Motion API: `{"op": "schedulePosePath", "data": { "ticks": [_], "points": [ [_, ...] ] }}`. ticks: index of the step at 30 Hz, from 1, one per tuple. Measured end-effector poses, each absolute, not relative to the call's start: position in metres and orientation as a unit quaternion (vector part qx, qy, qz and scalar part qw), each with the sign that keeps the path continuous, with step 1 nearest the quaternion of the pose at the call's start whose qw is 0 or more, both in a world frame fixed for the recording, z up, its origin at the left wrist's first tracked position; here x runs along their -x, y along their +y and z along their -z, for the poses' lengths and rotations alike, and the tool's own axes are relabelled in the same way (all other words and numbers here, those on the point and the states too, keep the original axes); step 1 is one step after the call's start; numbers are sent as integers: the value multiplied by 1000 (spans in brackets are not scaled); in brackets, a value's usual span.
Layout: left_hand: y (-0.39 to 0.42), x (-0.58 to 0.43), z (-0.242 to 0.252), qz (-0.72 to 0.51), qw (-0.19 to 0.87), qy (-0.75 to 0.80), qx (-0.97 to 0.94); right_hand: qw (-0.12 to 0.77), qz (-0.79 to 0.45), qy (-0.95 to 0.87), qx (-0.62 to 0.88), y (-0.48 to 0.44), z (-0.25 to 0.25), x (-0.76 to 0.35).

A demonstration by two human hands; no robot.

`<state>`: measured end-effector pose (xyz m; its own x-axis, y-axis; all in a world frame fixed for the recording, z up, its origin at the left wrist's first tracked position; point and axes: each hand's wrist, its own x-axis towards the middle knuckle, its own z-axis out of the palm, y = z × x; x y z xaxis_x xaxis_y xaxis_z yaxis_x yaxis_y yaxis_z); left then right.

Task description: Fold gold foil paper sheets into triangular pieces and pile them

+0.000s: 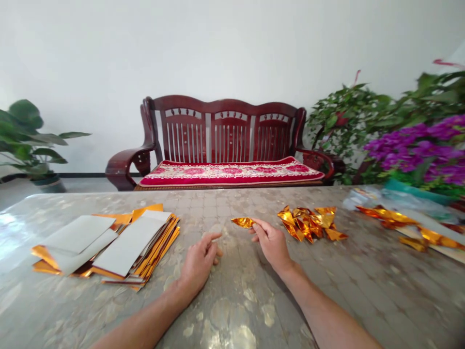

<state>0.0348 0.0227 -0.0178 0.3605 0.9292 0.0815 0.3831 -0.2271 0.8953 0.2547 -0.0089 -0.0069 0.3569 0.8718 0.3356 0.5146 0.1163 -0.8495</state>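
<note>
My right hand (273, 244) pinches one end of a folded gold foil paper piece (242, 222), boat-like and pointed at its far tip, held over the table. Left of it, my left hand (201, 258) holds nothing; its index finger stretches forward and the others are loosely bent. To the right lies a heap of folded gold foil pieces (308, 224). Stacks of flat foil paper sheets (125, 245), pale side up with gold edges showing, rest beyond my left hand to the left.
The patterned tabletop (225, 310) spreads under everything. At its right side lie gold foil strips (432, 235) and clear plastic wrapping (385, 199). Behind the table stands a dark red wooden bench (227, 131). Purple flowers (417, 148) and a potted plant (31, 140) flank it.
</note>
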Motion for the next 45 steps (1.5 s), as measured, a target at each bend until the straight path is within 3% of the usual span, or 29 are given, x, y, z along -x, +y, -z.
{"op": "schedulePosePath", "data": {
  "ticks": [14,21,27,35,40,45],
  "points": [
    [29,-32,28,-325,410,466,-713,466,192,-444,741,-22,5,-357],
    [28,-30,26,-320,403,464,-721,391,139,-270,869,-44,8,-402],
    [26,-31,25,-323,394,463,-725,344,154,-270,886,-48,12,-411],
    [22,-19,5,-325,243,466,-786,372,223,-326,840,-35,18,-399],
    [37,6,-41,-260,72,483,-833,395,240,-467,754,-28,21,-370],
    [71,55,-74,-173,1,592,-787,376,232,-603,664,-20,28,-345]
  ]
}}
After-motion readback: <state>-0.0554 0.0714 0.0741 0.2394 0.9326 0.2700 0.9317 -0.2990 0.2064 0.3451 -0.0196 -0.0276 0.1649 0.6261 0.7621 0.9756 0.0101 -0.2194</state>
